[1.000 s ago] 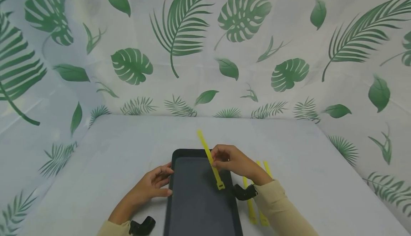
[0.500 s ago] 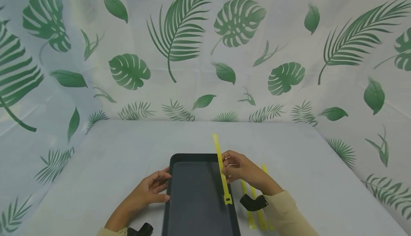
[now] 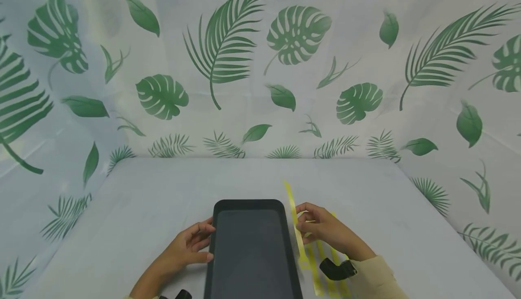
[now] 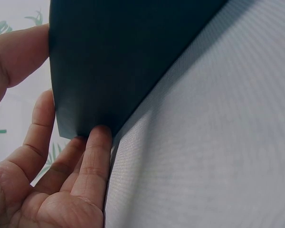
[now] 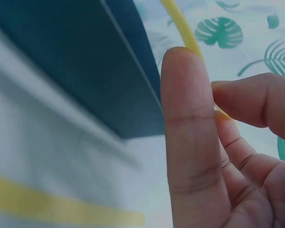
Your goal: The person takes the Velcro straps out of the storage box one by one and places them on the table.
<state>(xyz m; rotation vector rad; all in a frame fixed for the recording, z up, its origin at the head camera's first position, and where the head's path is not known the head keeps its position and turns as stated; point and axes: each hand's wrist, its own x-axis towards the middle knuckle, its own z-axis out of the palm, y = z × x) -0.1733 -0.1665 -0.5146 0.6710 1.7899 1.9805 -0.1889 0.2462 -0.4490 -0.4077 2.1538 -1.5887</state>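
Observation:
A dark grey rectangular tray [image 3: 251,249] lies lengthwise on the white table, its near end cut off by the frame. My left hand [image 3: 185,247] touches the tray's left side with fingers and thumb extended; in the left wrist view, fingertips [image 4: 100,135] rest against the dark tray wall [image 4: 118,52]. Just beyond the tray's right edge, my right hand [image 3: 321,229] pinches a yellow cable strap [image 3: 293,211] with a slotted head at its near end. The right wrist view has this strap [image 5: 181,23] between thumb and fingers, partly hidden by a finger.
Several more yellow straps [image 3: 315,272] lie side by side on the table [image 3: 407,244] right of the tray, partly covered by my right hand and wrist camera [image 3: 337,269]. A white leaf-printed cloth [image 3: 244,64] hangs behind and at both sides.
My right hand has carried the pinched strap rightward and nearer, from above the tray to beyond its right edge, over the other straps. The left hand stays at the tray's left side.

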